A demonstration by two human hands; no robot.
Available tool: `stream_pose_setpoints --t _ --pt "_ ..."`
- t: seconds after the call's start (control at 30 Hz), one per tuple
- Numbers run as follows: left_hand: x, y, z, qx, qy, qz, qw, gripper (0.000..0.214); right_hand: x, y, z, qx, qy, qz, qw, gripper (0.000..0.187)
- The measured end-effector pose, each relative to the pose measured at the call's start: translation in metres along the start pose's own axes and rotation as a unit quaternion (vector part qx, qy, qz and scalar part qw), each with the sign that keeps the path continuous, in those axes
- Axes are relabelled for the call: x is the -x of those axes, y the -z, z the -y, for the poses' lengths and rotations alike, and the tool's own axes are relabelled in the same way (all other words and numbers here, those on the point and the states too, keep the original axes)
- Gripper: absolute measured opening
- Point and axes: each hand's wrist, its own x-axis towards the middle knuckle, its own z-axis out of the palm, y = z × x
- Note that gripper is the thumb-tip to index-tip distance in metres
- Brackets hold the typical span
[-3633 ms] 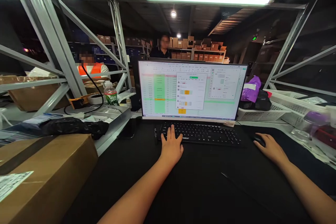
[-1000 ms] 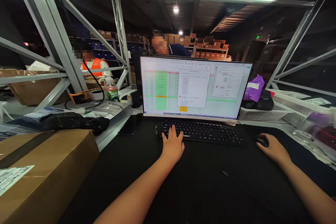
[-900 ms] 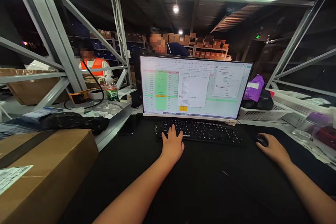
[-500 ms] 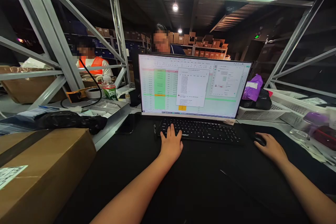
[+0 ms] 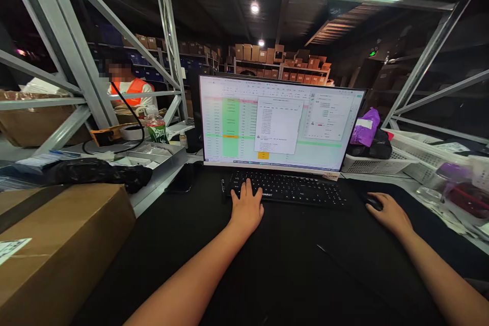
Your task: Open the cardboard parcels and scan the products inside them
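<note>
My left hand (image 5: 246,211) rests on the left part of a black keyboard (image 5: 305,192), fingers spread over the keys and nothing held. Farther right, my right hand (image 5: 391,215) is curved over a dark computer mouse (image 5: 372,201) on the black desk mat. Part of the mouse is hidden under the fingers. Behind the keyboard stands a lit monitor (image 5: 282,145), showing a spreadsheet with a green column and a white window over it. The text is too small to read.
A large cardboard box (image 5: 72,244) takes up the near left. Behind it are a black plastic bag (image 5: 101,173), a phone (image 5: 181,178) and a drink bottle (image 5: 156,126). White baskets (image 5: 376,164) and a purple package (image 5: 364,127) lie right. A person in an orange vest (image 5: 135,90) sits beyond.
The person behind the monitor has dropped almost wholly out of sight. The view has shifted slightly. Both hands keep their places on the keyboard and the mouse.
</note>
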Motion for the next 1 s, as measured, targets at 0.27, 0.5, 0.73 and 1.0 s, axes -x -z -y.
stream_pose_setpoints --t 0.27,0.5,0.73,1.0 --pt "0.0003 -0.0001 -0.0002 0.0 0.0 0.0 1.0 0.052 -0.0009 0.002 0.0009 0.013 -0.005 -0.006 1.0 0.053" --pt "0.0003 0.0001 -0.0004 -0.001 -0.001 -0.002 1.0 0.052 -0.0018 0.0032 0.0005 0.02 -0.007 -0.001 1.0 0.053" --pt "0.0003 -0.0004 -0.0005 -0.002 -0.002 -0.003 1.0 0.052 0.0003 -0.0001 -0.0013 0.01 0.006 -0.01 1.0 0.057" --pt "0.0008 0.0016 -0.0015 -0.002 0.001 -0.001 1.0 0.051 -0.0014 -0.001 -0.0034 0.005 0.011 -0.009 1.0 0.053"
